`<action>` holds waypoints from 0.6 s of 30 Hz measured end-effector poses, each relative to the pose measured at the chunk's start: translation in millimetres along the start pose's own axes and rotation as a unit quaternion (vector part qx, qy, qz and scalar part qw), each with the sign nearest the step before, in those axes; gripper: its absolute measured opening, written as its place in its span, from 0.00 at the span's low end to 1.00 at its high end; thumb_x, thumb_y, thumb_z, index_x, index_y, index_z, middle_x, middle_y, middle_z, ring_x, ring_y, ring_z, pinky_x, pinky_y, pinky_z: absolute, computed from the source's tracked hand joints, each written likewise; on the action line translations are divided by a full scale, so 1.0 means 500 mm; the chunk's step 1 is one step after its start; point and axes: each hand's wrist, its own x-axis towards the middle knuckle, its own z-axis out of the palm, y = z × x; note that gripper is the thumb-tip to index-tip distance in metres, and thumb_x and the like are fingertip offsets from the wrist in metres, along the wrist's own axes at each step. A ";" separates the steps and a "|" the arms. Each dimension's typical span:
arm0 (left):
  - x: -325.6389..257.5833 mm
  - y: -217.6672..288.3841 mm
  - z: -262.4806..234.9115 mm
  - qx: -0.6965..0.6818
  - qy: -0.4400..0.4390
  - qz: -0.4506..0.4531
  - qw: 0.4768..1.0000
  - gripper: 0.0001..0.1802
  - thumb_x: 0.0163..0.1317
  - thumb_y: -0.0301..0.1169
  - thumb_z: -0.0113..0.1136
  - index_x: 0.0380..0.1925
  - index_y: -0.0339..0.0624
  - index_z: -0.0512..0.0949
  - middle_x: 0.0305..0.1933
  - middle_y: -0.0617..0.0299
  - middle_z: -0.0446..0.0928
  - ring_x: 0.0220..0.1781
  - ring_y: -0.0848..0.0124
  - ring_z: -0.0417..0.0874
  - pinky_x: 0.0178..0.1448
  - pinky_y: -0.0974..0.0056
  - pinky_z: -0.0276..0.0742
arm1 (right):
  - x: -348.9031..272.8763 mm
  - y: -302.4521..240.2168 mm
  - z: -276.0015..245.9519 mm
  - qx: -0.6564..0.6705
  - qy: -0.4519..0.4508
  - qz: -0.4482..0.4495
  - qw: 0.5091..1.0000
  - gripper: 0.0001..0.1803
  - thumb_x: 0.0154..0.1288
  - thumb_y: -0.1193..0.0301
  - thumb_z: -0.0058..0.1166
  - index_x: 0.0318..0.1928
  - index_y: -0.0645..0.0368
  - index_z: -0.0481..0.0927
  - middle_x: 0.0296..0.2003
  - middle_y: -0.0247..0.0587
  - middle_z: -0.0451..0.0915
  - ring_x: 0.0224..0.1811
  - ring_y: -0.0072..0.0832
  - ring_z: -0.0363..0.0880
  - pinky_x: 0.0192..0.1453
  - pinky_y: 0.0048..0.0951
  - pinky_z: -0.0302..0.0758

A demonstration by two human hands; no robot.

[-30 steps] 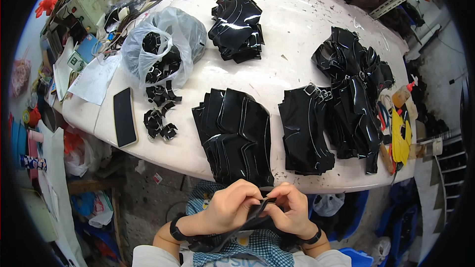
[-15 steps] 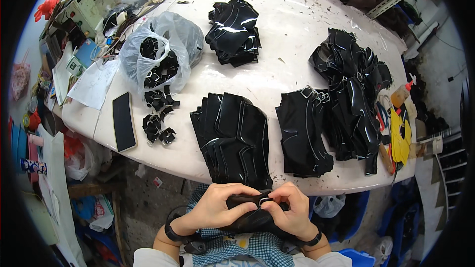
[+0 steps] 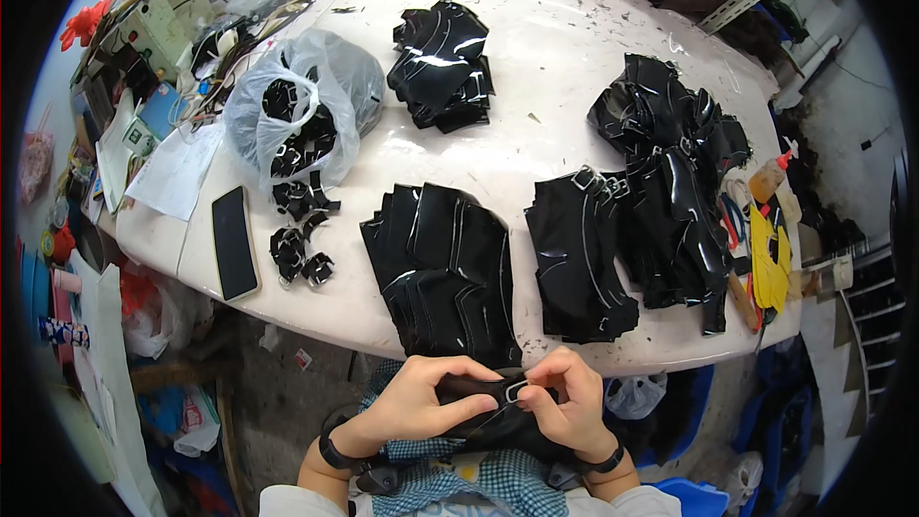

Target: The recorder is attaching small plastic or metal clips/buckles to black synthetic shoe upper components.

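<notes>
A black glossy piece is held in front of the person's body, above the lap and just off the near edge of the surface. Its upper edge runs roughly left to right between the hands and the rest hangs down toward the lap; its full long axis is hidden by fingers and folds. At its right end sits one silver buckle, a narrow rectangular frame, tilted, its long axis rising from lower left to upper right. The left hand grips the piece between thumb and fingers; the right hand pinches at the buckle, thumb and forefinger close together.

Nearest beyond the hands is a fanned stack of black panels, its length running away from the person. Three more black piles lie on the surface: a stack with several overlapping buckles at its top, a large heap touching it on the right, and a far pile.

One translucent plastic bag lies open toward the person, holding black buckled straps; more spill out below its mouth, too tangled to count. One phone lies left of them.
</notes>
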 end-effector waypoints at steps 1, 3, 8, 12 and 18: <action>-0.002 0.000 0.000 0.000 -0.004 0.004 1.000 0.13 0.52 0.26 0.62 0.39 0.34 0.77 0.32 0.58 0.80 0.34 0.76 0.81 0.39 0.73 0.75 | -0.002 -0.003 0.008 0.105 0.027 0.042 0.993 0.12 0.56 0.75 0.58 0.38 0.66 0.70 0.30 0.39 0.74 0.27 0.21 0.76 0.31 0.19 0.74; -0.009 -0.001 -0.002 -0.065 0.116 0.002 0.991 0.12 0.52 0.25 0.63 0.37 0.34 0.77 0.33 0.61 0.80 0.33 0.79 0.78 0.39 0.73 0.74 | 0.005 -0.015 0.011 0.201 0.006 0.096 0.975 0.14 0.55 0.72 0.59 0.38 0.66 0.71 0.31 0.41 0.75 0.29 0.24 0.77 0.33 0.21 0.74; -0.015 -0.010 -0.004 -0.253 0.223 0.053 0.940 0.18 0.57 0.28 0.59 0.46 0.31 0.69 0.40 0.57 0.77 0.39 0.77 0.77 0.43 0.73 0.74 | 0.020 -0.016 0.006 -0.046 -0.126 -0.026 0.991 0.13 0.52 0.75 0.59 0.38 0.64 0.74 0.26 0.44 0.75 0.24 0.35 0.76 0.28 0.27 0.73; -0.004 -0.010 -0.015 -0.260 0.162 0.108 0.946 0.21 0.60 0.31 0.55 0.50 0.30 0.67 0.46 0.49 0.74 0.43 0.70 0.77 0.47 0.66 0.76 | 0.064 -0.033 -0.075 -0.178 0.137 -0.039 0.974 0.14 0.50 0.78 0.57 0.40 0.66 0.74 0.23 0.46 0.73 0.22 0.32 0.73 0.27 0.29 0.70; -0.015 -0.007 -0.021 -0.129 0.084 0.064 0.986 0.11 0.59 0.26 0.54 0.42 0.32 0.74 0.39 0.54 0.76 0.39 0.71 0.79 0.45 0.69 0.76 | 0.136 0.102 -0.115 -0.497 0.165 0.022 0.852 0.24 0.55 0.68 0.56 0.49 0.70 0.69 0.39 0.47 0.70 0.41 0.41 0.70 0.39 0.34 0.69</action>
